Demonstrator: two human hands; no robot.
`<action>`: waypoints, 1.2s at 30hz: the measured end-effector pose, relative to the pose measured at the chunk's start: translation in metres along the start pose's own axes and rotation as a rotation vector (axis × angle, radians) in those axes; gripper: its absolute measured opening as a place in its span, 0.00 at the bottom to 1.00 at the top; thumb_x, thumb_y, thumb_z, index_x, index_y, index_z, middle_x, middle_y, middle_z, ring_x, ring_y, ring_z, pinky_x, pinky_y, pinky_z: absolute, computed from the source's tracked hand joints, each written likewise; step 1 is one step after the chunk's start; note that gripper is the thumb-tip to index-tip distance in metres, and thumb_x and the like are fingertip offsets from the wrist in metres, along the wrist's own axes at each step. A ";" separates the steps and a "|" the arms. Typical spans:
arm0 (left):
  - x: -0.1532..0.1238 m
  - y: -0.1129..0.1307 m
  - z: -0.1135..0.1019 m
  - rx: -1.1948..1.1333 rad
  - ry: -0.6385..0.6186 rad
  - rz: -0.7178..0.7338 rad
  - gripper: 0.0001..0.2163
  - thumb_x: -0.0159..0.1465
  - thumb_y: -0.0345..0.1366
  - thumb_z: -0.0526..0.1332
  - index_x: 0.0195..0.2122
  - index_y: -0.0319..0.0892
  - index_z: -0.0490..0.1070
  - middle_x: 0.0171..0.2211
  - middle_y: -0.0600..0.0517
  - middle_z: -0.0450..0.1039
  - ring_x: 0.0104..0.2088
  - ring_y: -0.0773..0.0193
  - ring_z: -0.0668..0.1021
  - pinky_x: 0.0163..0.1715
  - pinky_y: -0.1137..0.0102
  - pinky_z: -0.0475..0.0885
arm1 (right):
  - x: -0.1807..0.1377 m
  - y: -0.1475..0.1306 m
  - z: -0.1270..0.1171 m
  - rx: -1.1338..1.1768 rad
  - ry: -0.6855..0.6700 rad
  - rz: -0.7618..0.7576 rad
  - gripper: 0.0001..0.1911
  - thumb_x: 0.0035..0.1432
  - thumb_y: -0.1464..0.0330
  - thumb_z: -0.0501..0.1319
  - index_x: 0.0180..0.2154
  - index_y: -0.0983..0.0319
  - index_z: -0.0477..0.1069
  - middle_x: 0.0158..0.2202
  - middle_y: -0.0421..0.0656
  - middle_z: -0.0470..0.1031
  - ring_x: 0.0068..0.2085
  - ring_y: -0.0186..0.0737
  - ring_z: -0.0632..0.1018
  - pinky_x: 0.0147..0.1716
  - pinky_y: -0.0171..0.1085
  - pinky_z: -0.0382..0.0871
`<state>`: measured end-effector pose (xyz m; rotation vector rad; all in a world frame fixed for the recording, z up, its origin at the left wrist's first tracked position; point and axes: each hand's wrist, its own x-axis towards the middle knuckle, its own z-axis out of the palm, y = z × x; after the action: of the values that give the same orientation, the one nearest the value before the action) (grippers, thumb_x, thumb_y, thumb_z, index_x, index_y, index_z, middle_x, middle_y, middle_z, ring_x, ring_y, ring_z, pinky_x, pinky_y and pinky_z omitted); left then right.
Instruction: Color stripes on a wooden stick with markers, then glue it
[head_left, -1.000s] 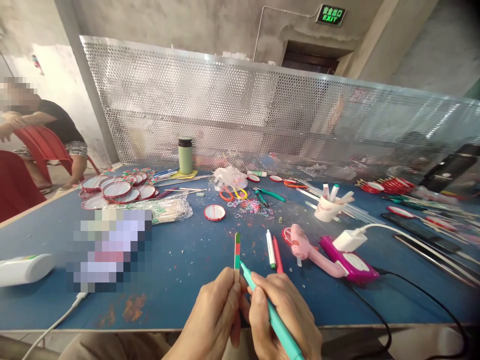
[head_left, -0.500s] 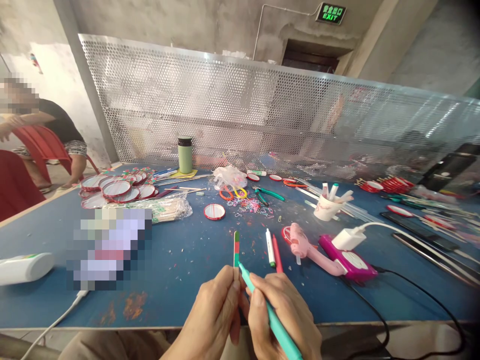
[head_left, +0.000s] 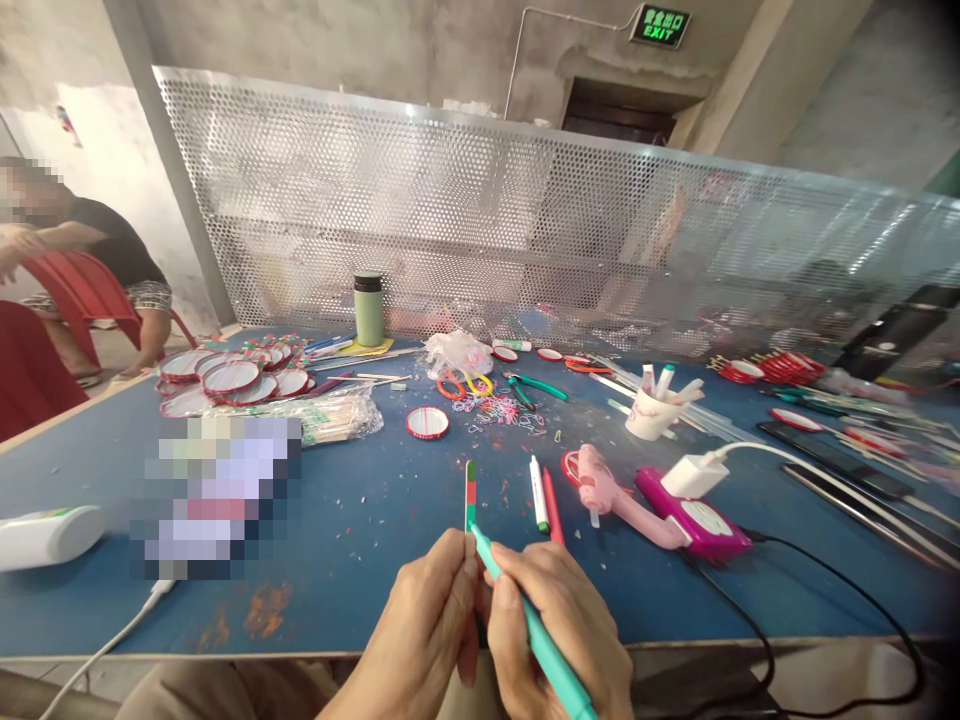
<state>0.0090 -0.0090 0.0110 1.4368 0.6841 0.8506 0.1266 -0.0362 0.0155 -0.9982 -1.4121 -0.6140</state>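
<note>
Between its thumb and fingers, my left hand (head_left: 429,625) pinches an upright wooden craft stick (head_left: 471,490). Green, red and teal bands cover the stick's upper part, and a red end shows below the hand. My right hand (head_left: 559,630) grips a turquoise marker (head_left: 551,655), its tip touching the stick at the teal band. Just beyond my right hand lie a white marker (head_left: 538,495) with a green end and a red marker (head_left: 553,508), side by side on the blue table (head_left: 375,560).
To the right, a pink glue gun (head_left: 626,500) lies beside a magenta power strip (head_left: 697,520) with cables. A paper cup (head_left: 651,415) holds markers. Round red-rimmed pieces (head_left: 231,377) pile up at left, near a green bottle (head_left: 368,310). A perforated metal screen (head_left: 450,220) stands behind.
The marker tip has shifted slightly left onto the stick's teal band, and my right hand has moved a little left with it. My left hand keeps its hold.
</note>
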 end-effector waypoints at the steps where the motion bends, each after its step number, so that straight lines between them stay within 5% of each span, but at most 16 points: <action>1: 0.000 0.000 0.000 -0.003 0.004 -0.001 0.18 0.71 0.51 0.53 0.30 0.43 0.60 0.21 0.59 0.62 0.17 0.74 0.66 0.17 0.77 0.58 | 0.000 0.000 0.000 0.009 -0.012 -0.006 0.08 0.62 0.77 0.60 0.40 0.64 0.76 0.27 0.40 0.79 0.27 0.36 0.80 0.33 0.37 0.76; 36: 0.000 -0.006 -0.001 -0.004 -0.003 0.031 0.17 0.72 0.49 0.53 0.30 0.43 0.61 0.22 0.58 0.64 0.18 0.74 0.65 0.18 0.77 0.57 | -0.003 -0.002 -0.002 -0.006 -0.021 0.006 0.07 0.63 0.77 0.59 0.40 0.63 0.75 0.27 0.40 0.79 0.27 0.36 0.80 0.33 0.37 0.76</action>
<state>0.0085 -0.0083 0.0046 1.4475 0.6592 0.8730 0.1255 -0.0396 0.0136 -1.0155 -1.4258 -0.6053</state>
